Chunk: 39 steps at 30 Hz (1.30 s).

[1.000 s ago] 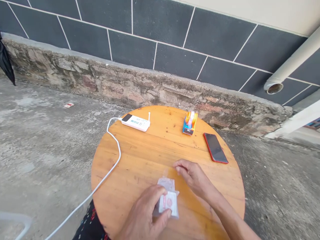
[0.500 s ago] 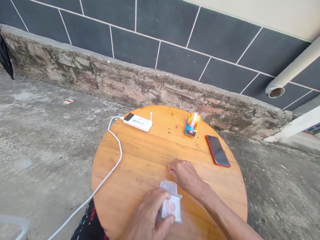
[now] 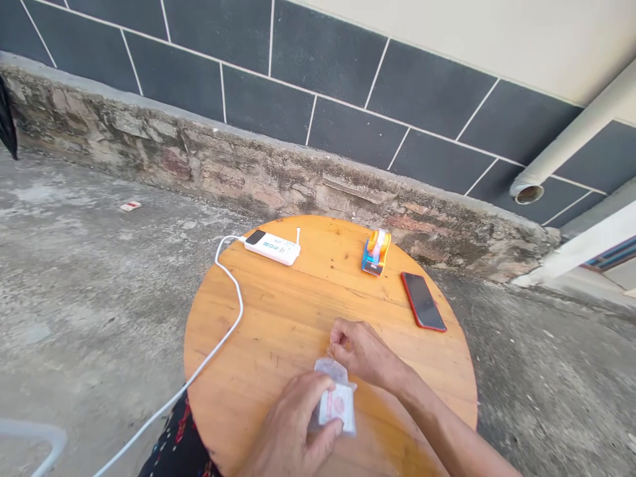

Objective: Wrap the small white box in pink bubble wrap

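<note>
Near the table's front edge, my left hand (image 3: pixel 293 424) grips a small flat white packet with red print (image 3: pixel 338 404), thumb and fingers along its left side. The packet sits in a clear plastic bag whose loose top flap (image 3: pixel 328 368) points away from me. Just beyond that flap is my right hand (image 3: pixel 358 348), fingers curled and thumb pinched against the index finger. Whatever lies in that pinch is too small to make out. Both hands rest over a round wooden table (image 3: pixel 278 318).
A white power bank-like device (image 3: pixel 273 248) with a white cable (image 3: pixel 237 291) lies at the back left. An orange and blue tape dispenser (image 3: pixel 376 252) stands at the back right, near a red-edged phone (image 3: pixel 423 301). Behind runs a stone ledge (image 3: pixel 278 172).
My right hand has drawn its thumb and index finger into a visible pinch beside the flap. My left hand still holds the packet. The camera view has shifted slightly.
</note>
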Each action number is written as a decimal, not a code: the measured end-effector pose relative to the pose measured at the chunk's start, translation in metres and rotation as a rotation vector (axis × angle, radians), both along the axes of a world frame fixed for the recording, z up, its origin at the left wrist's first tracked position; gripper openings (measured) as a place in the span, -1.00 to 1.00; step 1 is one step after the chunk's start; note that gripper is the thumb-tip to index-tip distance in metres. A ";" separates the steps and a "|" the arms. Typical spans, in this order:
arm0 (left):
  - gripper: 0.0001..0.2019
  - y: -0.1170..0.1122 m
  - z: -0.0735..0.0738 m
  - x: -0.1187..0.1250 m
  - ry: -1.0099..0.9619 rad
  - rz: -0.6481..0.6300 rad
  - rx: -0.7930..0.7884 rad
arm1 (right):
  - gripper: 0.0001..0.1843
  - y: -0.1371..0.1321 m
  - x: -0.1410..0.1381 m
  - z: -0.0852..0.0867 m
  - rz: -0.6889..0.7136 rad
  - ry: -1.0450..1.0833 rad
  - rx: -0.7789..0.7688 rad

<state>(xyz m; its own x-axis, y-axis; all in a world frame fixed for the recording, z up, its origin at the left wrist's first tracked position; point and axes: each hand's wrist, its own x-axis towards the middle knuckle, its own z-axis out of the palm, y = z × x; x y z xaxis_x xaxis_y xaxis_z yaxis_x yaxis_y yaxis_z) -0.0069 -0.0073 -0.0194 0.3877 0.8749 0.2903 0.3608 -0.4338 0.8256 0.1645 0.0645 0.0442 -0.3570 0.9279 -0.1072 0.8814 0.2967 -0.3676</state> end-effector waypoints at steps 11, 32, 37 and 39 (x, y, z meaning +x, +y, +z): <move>-0.73 -0.005 0.005 -0.001 0.029 -0.016 -0.042 | -0.74 -0.004 0.008 -0.004 0.036 0.168 0.066; -0.73 -0.006 -0.006 -0.003 0.075 -0.023 -0.175 | -0.79 -0.027 0.023 -0.006 0.049 0.565 -0.083; -0.76 -0.004 -0.003 -0.003 0.054 -0.051 -0.199 | -0.78 -0.022 0.025 -0.011 0.059 0.635 -0.065; -0.78 -0.003 -0.002 -0.003 0.037 -0.058 -0.207 | -0.79 -0.020 0.025 -0.012 0.071 0.670 -0.084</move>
<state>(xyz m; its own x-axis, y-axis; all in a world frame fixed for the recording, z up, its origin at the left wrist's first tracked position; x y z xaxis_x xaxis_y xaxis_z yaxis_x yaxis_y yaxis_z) -0.0098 -0.0108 -0.0212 0.4459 0.8904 0.0912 0.3719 -0.2770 0.8860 0.1899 0.0443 0.0327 -0.4316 0.8978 0.0877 0.4343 0.2921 -0.8521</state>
